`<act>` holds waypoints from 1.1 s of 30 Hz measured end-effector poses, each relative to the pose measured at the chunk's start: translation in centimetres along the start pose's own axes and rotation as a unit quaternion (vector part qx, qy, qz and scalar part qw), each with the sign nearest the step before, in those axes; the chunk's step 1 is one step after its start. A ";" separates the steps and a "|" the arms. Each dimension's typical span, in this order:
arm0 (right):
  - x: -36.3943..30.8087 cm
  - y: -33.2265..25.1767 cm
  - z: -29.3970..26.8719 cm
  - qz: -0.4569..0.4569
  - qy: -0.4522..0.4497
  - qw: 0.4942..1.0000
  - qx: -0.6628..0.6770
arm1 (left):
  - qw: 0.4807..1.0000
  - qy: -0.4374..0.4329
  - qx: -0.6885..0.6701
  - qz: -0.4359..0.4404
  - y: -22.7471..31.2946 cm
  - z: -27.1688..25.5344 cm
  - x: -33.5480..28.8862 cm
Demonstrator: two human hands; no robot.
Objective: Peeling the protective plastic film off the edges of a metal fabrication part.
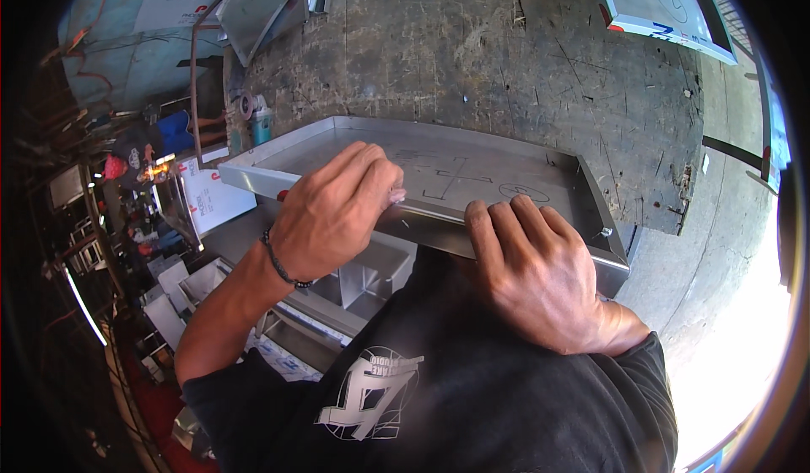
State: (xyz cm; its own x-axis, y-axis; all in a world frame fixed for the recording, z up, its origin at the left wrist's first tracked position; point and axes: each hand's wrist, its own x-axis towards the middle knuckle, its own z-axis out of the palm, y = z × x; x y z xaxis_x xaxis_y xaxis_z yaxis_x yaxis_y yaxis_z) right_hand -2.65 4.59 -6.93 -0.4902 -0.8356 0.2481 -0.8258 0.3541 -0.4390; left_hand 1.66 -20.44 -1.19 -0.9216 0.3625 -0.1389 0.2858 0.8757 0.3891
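A shallow stainless-steel tray point(380, 156) with raised rims and marker lines on its inside lies in front of me, its near edge by my body. My left hand point(337, 207) is closed in a pinch over the near rim, left of the middle. A small pale bit point(396, 195) shows at its fingertips; I cannot make out what it is. Further right, my right hand point(536, 270) has its fingers hooked over the same rim, gripping it. Blue-white film point(253, 178) covers part of the tray's outer side at the left.
The tray rests on a worn grey workbench point(422, 43). A teal angle grinder point(260, 123) stands at its left edge. Metal panels point(266, 9) lean at the far left, and a film-covered panel point(666, 9) lies far right. Another person point(139, 148) works near sparks at left.
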 end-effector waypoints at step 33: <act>-0.7 -0.4 0.2 -0.016 0.013 1.000 -0.013 | 0.975 -0.118 -0.056 -0.178 -1.8 -2.5 1.8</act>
State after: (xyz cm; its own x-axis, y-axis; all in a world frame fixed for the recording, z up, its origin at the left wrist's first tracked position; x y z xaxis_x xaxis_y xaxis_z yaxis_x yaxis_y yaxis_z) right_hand -1.90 4.95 -7.12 -0.4700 -0.8359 0.2835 -0.8481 0.3386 -0.4076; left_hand -1.14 -22.14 0.19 -0.8675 0.1159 -0.4837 -0.0848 0.9238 0.3734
